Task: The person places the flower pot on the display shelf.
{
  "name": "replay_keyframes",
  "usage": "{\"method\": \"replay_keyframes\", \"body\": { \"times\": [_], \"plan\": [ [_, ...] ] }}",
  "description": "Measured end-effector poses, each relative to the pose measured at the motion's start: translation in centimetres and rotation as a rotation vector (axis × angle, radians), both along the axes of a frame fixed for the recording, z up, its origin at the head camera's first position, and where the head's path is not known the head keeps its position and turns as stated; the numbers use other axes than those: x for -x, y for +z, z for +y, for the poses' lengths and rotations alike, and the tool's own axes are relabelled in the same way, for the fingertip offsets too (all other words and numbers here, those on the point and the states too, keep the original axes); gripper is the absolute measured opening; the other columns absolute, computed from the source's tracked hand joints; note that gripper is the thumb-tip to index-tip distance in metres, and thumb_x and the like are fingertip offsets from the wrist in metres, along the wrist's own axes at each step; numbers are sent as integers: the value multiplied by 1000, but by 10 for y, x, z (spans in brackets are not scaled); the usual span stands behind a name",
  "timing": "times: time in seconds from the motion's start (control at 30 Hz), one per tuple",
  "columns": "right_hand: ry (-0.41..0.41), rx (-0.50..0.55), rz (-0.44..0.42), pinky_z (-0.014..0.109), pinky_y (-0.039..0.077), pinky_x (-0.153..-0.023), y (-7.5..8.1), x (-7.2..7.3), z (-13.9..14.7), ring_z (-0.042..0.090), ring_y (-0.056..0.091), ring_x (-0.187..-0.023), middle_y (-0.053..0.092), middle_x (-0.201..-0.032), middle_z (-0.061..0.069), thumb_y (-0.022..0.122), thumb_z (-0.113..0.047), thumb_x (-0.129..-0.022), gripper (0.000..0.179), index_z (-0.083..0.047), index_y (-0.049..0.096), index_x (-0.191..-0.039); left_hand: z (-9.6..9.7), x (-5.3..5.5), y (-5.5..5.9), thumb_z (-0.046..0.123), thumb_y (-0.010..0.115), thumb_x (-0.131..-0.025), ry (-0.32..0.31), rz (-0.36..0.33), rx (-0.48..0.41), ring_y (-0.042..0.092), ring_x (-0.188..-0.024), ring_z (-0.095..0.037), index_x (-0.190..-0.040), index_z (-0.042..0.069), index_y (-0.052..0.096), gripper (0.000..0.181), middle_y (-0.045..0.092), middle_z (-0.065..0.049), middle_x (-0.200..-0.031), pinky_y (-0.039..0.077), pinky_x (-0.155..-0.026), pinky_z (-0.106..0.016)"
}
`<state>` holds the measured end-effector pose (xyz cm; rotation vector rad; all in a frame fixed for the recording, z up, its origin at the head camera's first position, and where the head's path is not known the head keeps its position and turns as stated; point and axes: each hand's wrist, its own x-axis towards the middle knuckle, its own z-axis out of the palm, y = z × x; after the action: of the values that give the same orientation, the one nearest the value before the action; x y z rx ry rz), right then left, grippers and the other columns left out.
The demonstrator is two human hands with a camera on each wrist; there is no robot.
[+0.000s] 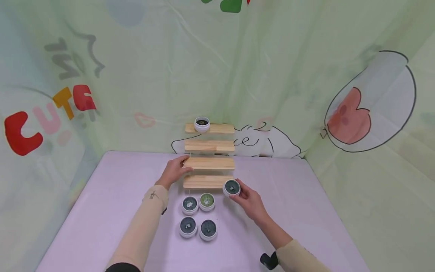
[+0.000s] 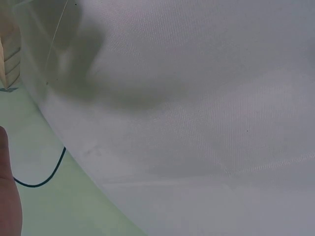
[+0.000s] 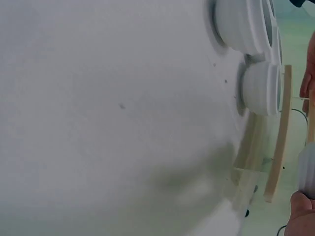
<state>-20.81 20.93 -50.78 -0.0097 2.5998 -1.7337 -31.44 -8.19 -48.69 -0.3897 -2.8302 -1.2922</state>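
A wooden tiered shelf (image 1: 209, 163) with slatted steps stands at the back of the table. My left hand (image 1: 173, 172) grips the left end of its second step from the bottom, thumb on the front. My right hand (image 1: 251, 202) pinches a small round white jar (image 1: 232, 187) with dark green contents, held by the right end of the lowest step. In the right wrist view that jar (image 3: 306, 169) shows its white side above the thumb. Several similar jars (image 1: 189, 204) stand in front of the shelf, one with lighter green contents (image 1: 207, 200). Another jar (image 1: 202, 124) sits on the top step's left side.
The table (image 1: 285, 211) has a pale lilac cover. Behind and beside it hangs a light green printed curtain (image 1: 146, 75). A black object (image 1: 269, 260) shows by the right sleeve.
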Motion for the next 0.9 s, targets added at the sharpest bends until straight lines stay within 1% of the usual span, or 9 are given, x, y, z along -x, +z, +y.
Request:
{"method": "replay_keyframes", "body": {
  "times": [0.07,0.17,0.4,0.5,0.77,0.9],
  "plan": [
    [-1,-12,18,26,48,-94,7,3,0,25,48,-132,43,-149,15,78,-10,-83,75,-2,41,-148,0,-1,2,22,76,-86,-1,2,6,60,-111,-35,-137,-3,53,61,59,-25,-130,50,-95,-46],
    [-1,-39,40,26,48,-95,18,9,0,26,48,-132,43,-149,15,78,-10,-84,75,-2,40,-148,-1,-2,4,22,76,-86,-7,-3,3,59,-114,-37,-137,-4,52,62,58,-25,-131,50,-96,-45],
    [-11,-39,48,25,47,-95,37,21,0,24,47,-133,41,-151,13,75,-13,-87,75,-5,37,-150,-1,-2,2,21,76,-87,-3,-22,-1,58,-117,-39,-139,-3,51,63,55,-25,-135,49,-98,-45],
    [-19,-35,53,25,47,-96,44,26,-1,24,47,-133,41,-151,13,75,-13,-88,75,-5,36,-151,0,-2,2,21,75,-87,-9,-25,0,58,-117,-40,-139,-4,50,62,54,-25,-136,49,-98,-44],
    [-37,-9,67,26,48,-95,58,43,-2,23,49,-131,43,-149,16,74,-14,-89,75,-4,34,-151,2,-8,12,18,75,-87,-9,-24,-19,57,-117,-42,-137,-6,51,61,54,-28,-134,49,-98,-45],
    [-47,-9,73,28,48,-96,62,53,-3,23,49,-131,43,-149,17,72,-16,-90,74,-4,33,-152,0,-7,10,19,75,-87,-1,-29,-11,57,-118,-41,-138,-5,50,61,54,-27,-135,49,-99,-45]
  ]
}}
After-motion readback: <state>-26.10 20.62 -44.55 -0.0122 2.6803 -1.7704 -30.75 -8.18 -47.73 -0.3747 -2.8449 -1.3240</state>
